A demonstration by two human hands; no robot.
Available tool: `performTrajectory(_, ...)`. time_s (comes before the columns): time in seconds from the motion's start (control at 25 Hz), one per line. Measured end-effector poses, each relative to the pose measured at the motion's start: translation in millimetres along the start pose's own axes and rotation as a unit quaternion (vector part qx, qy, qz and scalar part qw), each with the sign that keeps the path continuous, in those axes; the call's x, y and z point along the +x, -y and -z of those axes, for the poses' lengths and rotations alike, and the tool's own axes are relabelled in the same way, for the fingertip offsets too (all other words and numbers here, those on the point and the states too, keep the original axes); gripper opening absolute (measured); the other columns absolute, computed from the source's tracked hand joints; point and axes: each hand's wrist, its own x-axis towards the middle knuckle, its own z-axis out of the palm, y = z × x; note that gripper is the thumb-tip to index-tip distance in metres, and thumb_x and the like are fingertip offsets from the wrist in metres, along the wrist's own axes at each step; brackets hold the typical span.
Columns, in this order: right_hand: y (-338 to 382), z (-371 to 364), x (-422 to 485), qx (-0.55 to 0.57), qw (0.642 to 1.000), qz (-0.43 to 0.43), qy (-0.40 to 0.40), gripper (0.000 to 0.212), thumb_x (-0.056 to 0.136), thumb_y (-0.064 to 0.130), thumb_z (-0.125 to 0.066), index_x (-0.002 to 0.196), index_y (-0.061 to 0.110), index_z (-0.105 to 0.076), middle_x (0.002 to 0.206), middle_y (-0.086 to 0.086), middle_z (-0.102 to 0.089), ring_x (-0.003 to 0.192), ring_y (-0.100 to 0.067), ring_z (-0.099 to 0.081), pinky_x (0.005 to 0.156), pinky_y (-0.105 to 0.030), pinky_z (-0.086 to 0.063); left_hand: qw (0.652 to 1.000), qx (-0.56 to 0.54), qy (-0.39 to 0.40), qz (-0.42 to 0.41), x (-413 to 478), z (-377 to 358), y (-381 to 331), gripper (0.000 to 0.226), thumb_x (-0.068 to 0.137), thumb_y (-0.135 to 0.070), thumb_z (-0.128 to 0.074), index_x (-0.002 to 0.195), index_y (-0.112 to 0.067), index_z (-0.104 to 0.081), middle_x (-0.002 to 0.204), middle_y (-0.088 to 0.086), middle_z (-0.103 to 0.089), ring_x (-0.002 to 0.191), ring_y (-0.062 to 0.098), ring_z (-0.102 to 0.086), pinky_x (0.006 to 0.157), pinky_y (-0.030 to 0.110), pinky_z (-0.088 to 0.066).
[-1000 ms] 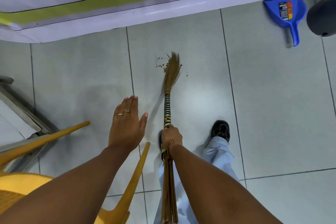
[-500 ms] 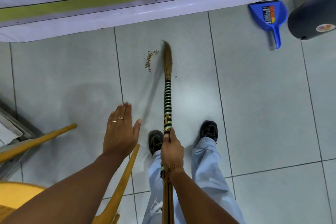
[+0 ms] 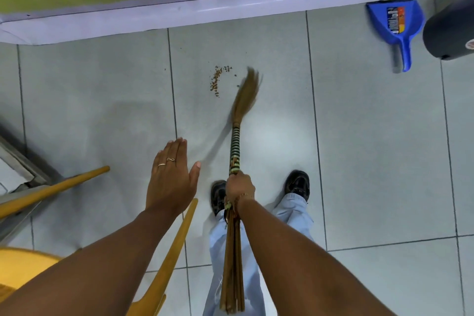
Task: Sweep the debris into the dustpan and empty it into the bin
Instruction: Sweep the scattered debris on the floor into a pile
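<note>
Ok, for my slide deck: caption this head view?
Right hand sweeps broom beside debris; dustpan waits by the wall.

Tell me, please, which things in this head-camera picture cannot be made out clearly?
- Bin: cut off by the right edge, so its opening is out of sight.
- Broom bristle tips: smeared by motion blur.
- Dustpan label: too small and blurred to read.
- Debris: specks too small to tell what they are.
- Right hand: fingers wrap under the handle, hidden.
</note>
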Motion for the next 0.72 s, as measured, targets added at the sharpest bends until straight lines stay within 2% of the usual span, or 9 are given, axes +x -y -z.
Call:
performTrajectory(0.08, 21, 7, 8, -0.023, 1.0, 0.006, 0.014, 0.037, 0.1, 0.017, -0.033, 0.129, 0.001, -0.049, 0.13, -0.015, -0.057, 0.114, -0.029, -0.058, 0.076, -0.026, -0.038, 1.0, 0.002, 0.0, 0.013, -1, 1, 6, 0.061, 0.094, -0.037, -0.034, 0.143, -0.002, -0.026, 0.15, 0.019, -0.033, 0.141, 0.031, -0.026, 0.116, 0.042, -0.02)
performTrajectory(0.16, 38, 16, 16, -0.046, 0.999, 0.015, 0.015, 0.035, 0.099, 0.016, -0.035, 0.127, 0.0, -0.051, 0.127, -0.014, -0.059, 0.097, -0.025, -0.063, 0.073, -0.025, -0.037, 1.0, 0.002, 0.0, 0.019, -2, 1, 9, 0.059, 0.095, -0.033, -0.041, 0.143, -0.002, -0.026, 0.15, 0.019, -0.033, 0.141, 0.031, -0.026, 0.116, 0.042, -0.02)
performTrajectory(0.2, 42, 20, 21, -0.055, 0.998, 0.019, 0.011, 0.035, 0.099, 0.015, -0.036, 0.127, 0.0, -0.051, 0.127, -0.014, -0.059, 0.093, -0.024, -0.064, 0.073, -0.025, -0.038, 1.0, 0.002, 0.001, 0.019, -3, 1, 9, 0.059, 0.095, -0.032, -0.042, 0.143, -0.002, -0.026, 0.149, 0.019, -0.033, 0.14, 0.031, -0.026, 0.116, 0.042, -0.02)
performTrajectory(0.32, 41, 29, 28, -0.077, 0.996, 0.034, -0.008, 0.036, 0.098, 0.018, -0.036, 0.127, 0.002, -0.051, 0.128, -0.013, -0.058, 0.112, -0.028, -0.059, 0.083, -0.028, -0.043, 1.0, -0.001, 0.003, 0.022, -5, -1, 8, 0.06, 0.095, -0.036, -0.037, 0.143, -0.001, -0.026, 0.149, 0.019, -0.033, 0.14, 0.032, -0.027, 0.116, 0.042, -0.019)
performTrajectory(0.44, 14, 38, 21, -0.081, 0.993, 0.084, -0.033, 0.039, 0.098, 0.023, -0.031, 0.132, 0.013, -0.046, 0.123, -0.015, -0.061, 0.109, -0.035, -0.059, 0.094, -0.038, -0.049, 1.0, -0.002, -0.002, 0.024, -8, -4, 1, 0.065, 0.09, -0.041, -0.029, 0.142, 0.0, -0.029, 0.148, 0.02, -0.036, 0.139, 0.032, -0.03, 0.115, 0.043, -0.022)
performTrajectory(0.56, -13, 60, 15, -0.092, 0.978, 0.153, -0.104, 0.042, 0.099, 0.029, -0.029, 0.141, 0.027, -0.036, 0.114, -0.017, -0.064, 0.1, -0.038, -0.06, 0.087, -0.04, -0.05, 1.0, 0.004, -0.014, 0.017, -6, -9, -9, 0.068, 0.09, -0.044, -0.025, 0.139, 0.002, -0.034, 0.144, 0.022, -0.041, 0.135, 0.034, -0.036, 0.113, 0.044, -0.028)
performTrajectory(0.72, -1, 109, 45, -0.143, 0.948, 0.196, -0.204, 0.044, 0.1, 0.029, -0.031, 0.144, 0.029, -0.035, 0.114, -0.019, -0.064, 0.101, -0.037, -0.06, 0.079, -0.035, -0.045, 1.0, 0.005, -0.009, 0.01, -1, -19, -27, 0.071, 0.088, -0.046, -0.019, 0.139, 0.001, -0.034, 0.144, 0.021, -0.041, 0.135, 0.033, -0.036, 0.113, 0.043, -0.027)
